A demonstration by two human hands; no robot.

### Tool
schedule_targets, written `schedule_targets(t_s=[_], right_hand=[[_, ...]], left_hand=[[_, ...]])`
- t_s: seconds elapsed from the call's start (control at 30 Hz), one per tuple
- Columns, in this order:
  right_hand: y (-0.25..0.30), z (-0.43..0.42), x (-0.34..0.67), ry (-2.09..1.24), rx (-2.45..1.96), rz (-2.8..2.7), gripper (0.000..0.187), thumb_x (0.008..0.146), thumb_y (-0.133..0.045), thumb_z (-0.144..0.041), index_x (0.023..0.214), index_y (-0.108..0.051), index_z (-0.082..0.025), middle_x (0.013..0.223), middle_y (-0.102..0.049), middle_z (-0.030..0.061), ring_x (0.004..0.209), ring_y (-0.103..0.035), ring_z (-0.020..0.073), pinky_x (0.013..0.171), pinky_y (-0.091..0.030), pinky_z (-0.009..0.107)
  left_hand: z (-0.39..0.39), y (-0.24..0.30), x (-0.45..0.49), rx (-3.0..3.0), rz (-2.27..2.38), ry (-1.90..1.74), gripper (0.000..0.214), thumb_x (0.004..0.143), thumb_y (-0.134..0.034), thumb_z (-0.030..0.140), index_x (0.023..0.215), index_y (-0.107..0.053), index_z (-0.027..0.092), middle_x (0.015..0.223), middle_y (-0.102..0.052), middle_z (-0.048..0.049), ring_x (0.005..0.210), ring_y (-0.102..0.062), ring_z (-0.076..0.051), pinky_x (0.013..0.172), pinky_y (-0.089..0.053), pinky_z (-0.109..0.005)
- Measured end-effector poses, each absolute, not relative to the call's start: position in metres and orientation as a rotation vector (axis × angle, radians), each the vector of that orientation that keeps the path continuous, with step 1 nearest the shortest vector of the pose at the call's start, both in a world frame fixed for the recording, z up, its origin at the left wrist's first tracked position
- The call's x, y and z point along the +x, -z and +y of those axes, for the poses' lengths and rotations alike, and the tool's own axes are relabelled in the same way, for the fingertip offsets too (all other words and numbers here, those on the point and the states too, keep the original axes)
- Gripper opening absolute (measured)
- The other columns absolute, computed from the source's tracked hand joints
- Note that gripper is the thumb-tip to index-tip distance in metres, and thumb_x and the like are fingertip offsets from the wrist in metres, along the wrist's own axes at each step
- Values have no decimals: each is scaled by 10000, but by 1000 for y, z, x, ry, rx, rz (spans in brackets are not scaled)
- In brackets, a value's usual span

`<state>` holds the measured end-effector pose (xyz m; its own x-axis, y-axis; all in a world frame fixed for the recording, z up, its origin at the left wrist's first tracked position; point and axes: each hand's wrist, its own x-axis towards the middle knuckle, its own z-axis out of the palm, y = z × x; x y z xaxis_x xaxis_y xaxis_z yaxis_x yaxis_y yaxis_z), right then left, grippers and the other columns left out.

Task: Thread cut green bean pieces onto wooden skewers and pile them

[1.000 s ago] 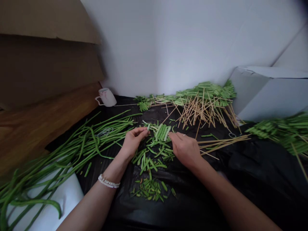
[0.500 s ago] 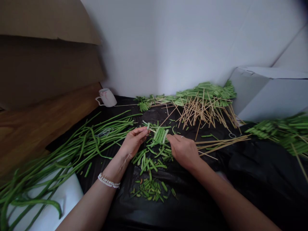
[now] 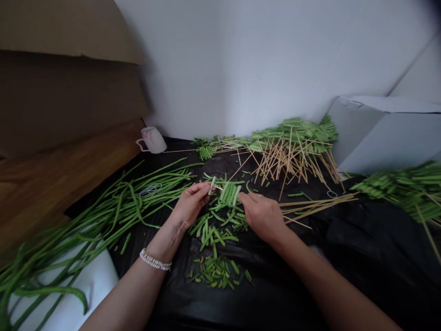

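Observation:
My left hand (image 3: 189, 203) pinches a short cut piece of green bean (image 3: 212, 185) at its fingertips. My right hand (image 3: 261, 214) grips a thin wooden skewer (image 3: 220, 187) that carries several bean pieces (image 3: 230, 193) side by side. The skewer's tip points at the piece in my left hand. Both hands hover over a loose heap of cut bean pieces (image 3: 215, 230) on black plastic sheeting (image 3: 344, 248).
Long uncut beans (image 3: 103, 216) sprawl at the left, partly over a white surface (image 3: 79, 299). Bare skewers (image 3: 317, 204) lie right of my hand. Finished bean skewers (image 3: 292, 142) pile at the back and far right (image 3: 406, 186). A white mug (image 3: 151, 139) stands by the wall.
My right hand has drawn slightly left, bringing the loaded skewer closer to my left hand. The piece in my left fingers has tilted against the skewer tip.

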<state>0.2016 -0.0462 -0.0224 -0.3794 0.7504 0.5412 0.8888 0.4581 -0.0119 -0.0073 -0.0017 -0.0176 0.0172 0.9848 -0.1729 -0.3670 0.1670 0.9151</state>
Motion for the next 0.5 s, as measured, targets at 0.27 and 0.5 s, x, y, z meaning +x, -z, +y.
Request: schedule_targets(t_s=[0.27,0.5], right_hand=[[23,-46,201,389,-1381,-2245,243,882,-448,-128,986,-661,-182,754,-638,9,675,-535,124,576,-295,255],[23,-47,201,371,-1371,-2236,263,885,-428,-124,997,-660,-177,749,-643,16,672,-528,120,574,-303,248]], left_hand=[[0,19,-8,739,1003,-1261,296,535,-874,203,794,-748,138,792,-719,-32,718,-614,-79,634,-474,-161],[-1,17,-7,738,1007,-1272,296,534,-876,204,792,-747,136,791,-717,-29,731,-613,-79,646,-476,-159]])
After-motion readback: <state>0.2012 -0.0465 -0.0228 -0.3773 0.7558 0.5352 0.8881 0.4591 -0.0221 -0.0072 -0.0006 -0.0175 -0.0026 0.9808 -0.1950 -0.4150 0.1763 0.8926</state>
